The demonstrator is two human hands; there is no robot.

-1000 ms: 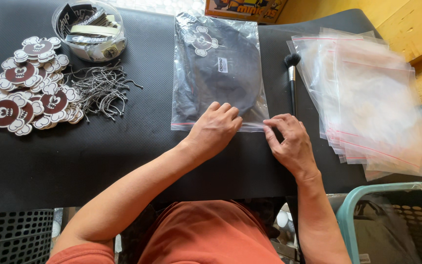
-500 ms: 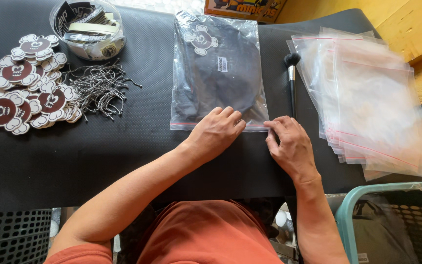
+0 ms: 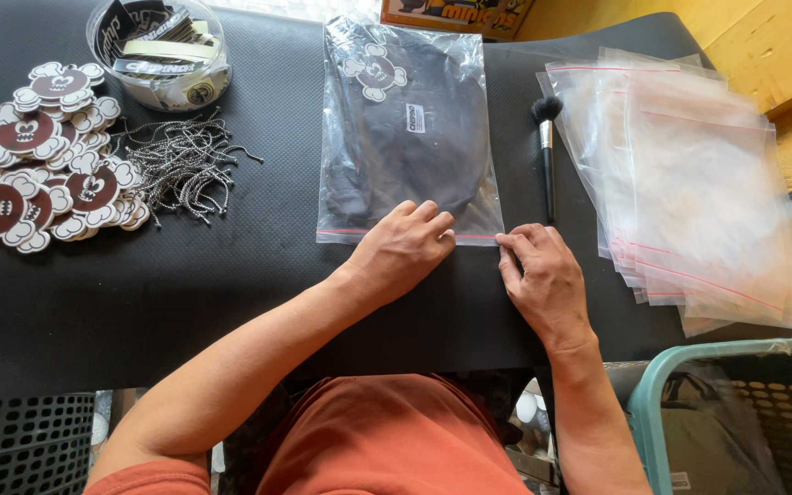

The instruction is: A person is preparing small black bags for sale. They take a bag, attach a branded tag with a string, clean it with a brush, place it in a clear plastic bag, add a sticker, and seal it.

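A clear zip bag [image 3: 405, 137] with a folded dark garment and a cartoon-shaped tag inside lies flat on the black table [image 3: 231, 302]. My left hand [image 3: 402, 247] lies palm down on the bag's near edge, fingers pressing along the red zip strip. At the strip's right corner my right hand [image 3: 538, 275] pinches the seal between fingertips and thumb.
A stack of empty clear zip bags [image 3: 689, 174] lies to the right, a black brush [image 3: 547, 156] beside it. To the left are cartoon-shaped card tags [image 3: 38, 156], a heap of string loops [image 3: 181, 165] and a round clear tub [image 3: 158, 41]. A teal basket [image 3: 735, 412] stands at lower right.
Both hands have stayed on the bag's near edge. My left hand's fingers have shifted slightly along the zip strip, and my right hand's fingertips stay at the corner.
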